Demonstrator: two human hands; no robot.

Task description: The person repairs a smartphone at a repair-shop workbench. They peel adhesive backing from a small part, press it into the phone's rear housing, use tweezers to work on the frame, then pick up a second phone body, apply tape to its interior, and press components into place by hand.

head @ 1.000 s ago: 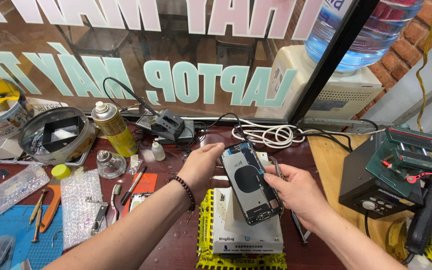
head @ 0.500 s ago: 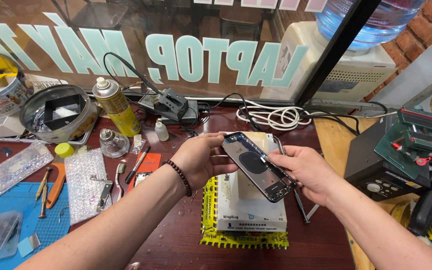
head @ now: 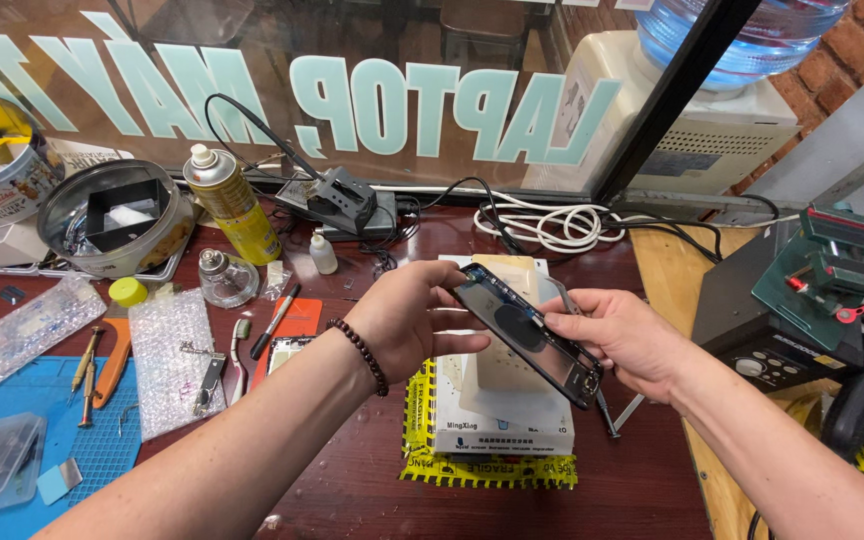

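At the centre of the frame we hold a dark, glossy phone housing [head: 527, 335], a thin rounded rectangle tilted down to the right. Our left hand [head: 407, 320] pinches its upper end; our right hand [head: 627, 340] grips its lower edge. Below it a white box [head: 497, 425] sits on a yellow-edged pad [head: 487, 470]. The dark red table [head: 642, 480] lies bare lower right; bubble wrap [head: 172, 370] crowds the left.

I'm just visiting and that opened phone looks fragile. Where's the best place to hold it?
By its long edges, coming in from both sides, probably. The opened phone is a thin, flat slab tilted in the air, its dark face exposed. The left hand pinches the upper end and the right hand the lower side, fingers on the frame rather than the face.
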